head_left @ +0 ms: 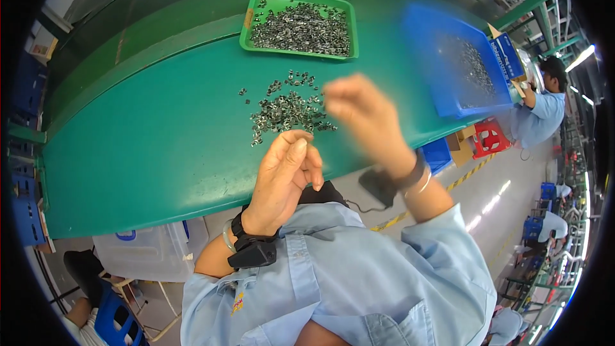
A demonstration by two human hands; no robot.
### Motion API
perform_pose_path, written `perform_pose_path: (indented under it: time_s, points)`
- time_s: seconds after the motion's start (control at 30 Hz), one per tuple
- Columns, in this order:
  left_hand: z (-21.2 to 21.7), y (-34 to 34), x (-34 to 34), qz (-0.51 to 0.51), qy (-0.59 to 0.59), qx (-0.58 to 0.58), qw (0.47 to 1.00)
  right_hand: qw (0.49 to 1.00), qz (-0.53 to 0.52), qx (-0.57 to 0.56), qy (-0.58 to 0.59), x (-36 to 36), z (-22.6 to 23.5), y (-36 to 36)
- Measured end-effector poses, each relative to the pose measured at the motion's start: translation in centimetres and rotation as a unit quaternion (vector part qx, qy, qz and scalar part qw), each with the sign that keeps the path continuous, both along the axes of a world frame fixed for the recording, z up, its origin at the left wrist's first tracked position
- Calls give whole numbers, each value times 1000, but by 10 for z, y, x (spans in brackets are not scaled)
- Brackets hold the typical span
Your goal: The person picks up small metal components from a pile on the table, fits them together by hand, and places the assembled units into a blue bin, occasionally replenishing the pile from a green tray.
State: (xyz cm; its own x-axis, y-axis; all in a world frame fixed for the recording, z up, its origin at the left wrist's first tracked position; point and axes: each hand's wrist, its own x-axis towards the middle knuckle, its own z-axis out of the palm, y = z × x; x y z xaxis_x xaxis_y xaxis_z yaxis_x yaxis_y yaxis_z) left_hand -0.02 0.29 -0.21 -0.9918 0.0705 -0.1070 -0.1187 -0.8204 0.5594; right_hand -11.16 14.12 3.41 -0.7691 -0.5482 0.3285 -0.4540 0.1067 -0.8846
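A loose pile of small shiny metal parts (288, 114) lies on the green tabletop (166, 147) in front of me. At the near edge of this pile is my left hand (285, 176), its thumb and forefinger pinched together. What sits between those fingertips, if anything, is too small to make out. My right hand (366, 115) hangs just right of the pile, smeared by motion, so its fingers cannot be read. Beyond the pile stands a green tray (246, 37) holding many more of the same metal parts.
On the right, a blue bin (448, 99) contains more small parts, with a blue carton (506, 56) beside it. A person (544, 112) in light blue works past the bin. Below the table are a red stool (490, 140) and a clear plastic box (144, 256).
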Motion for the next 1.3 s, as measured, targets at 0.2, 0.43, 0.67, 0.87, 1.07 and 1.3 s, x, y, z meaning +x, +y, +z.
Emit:
perform_pose_path:
  time_s: [0.2,0.43,0.67,0.87,1.07,1.3]
  points:
    - [-8,-4,0,-18,6,-12,1000,988,-42,73,126,-104,38,-13]
    - [-14,-12,1,-40,9,14,999,982,39,164,82,-94,-2,2]
    - [-13,-13,0,-78,28,40,996,913,119,289,263,-74,-15,17]
    - [-12,-10,0,-67,31,27,997,924,74,333,174,-66,-10,24]
    - [-10,-8,-2,-47,22,-15,999,984,26,174,-1,-42,-1,30]
    - [8,-1,-10,-28,-44,-86,995,983,74,105,129,7,16,17]
